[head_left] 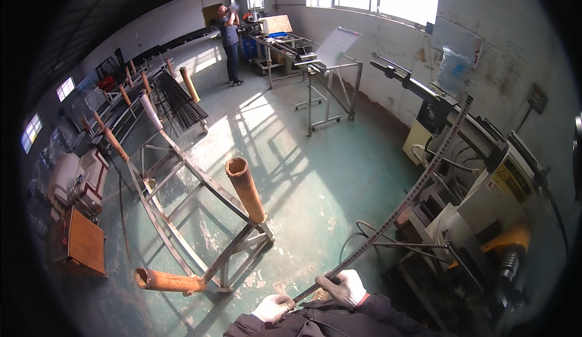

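Both my hands wear white gloves and are closed on a long, narrow metal bar with small printed marks along its length. My left hand grips the near end close to my body. My right hand is wrapped round the bar a little farther up. From there the bar slants up to the right, and its far end appears in front of the machine on the right. Whether the far end touches the machine, I cannot tell.
Left of me stands a metal rack frame with upright brown tubes on its corners. Dark rods lie on a rack behind it. A person stands by a workbench at the back. An orange-brown cabinet is at far left.
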A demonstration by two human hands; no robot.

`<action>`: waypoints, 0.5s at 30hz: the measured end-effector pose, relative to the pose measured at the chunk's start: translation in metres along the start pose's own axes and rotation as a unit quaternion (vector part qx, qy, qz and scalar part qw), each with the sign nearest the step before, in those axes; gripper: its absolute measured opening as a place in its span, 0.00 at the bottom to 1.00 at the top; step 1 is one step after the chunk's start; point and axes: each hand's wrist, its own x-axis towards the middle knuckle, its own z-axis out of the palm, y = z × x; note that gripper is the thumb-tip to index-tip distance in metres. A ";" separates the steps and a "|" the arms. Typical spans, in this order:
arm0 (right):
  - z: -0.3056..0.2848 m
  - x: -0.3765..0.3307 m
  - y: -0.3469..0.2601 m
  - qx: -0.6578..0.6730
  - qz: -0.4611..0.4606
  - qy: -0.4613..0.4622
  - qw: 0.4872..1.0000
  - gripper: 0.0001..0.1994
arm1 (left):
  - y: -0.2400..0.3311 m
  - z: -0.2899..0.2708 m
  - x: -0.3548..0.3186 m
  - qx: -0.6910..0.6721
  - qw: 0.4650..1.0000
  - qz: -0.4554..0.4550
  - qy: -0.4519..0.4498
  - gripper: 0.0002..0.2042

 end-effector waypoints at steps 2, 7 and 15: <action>-0.008 0.023 0.000 -0.007 -0.041 0.014 0.999 0.18 | 0.018 -0.006 0.017 -0.007 1.000 0.002 0.023 0.20; -0.020 0.053 0.012 -0.103 -0.101 0.019 0.989 0.15 | 0.056 -0.004 0.055 0.012 0.997 0.080 -0.001 0.19; -0.030 0.068 0.013 0.089 0.083 0.116 0.986 0.17 | 0.129 -0.045 0.140 0.198 0.966 0.084 -0.142 0.26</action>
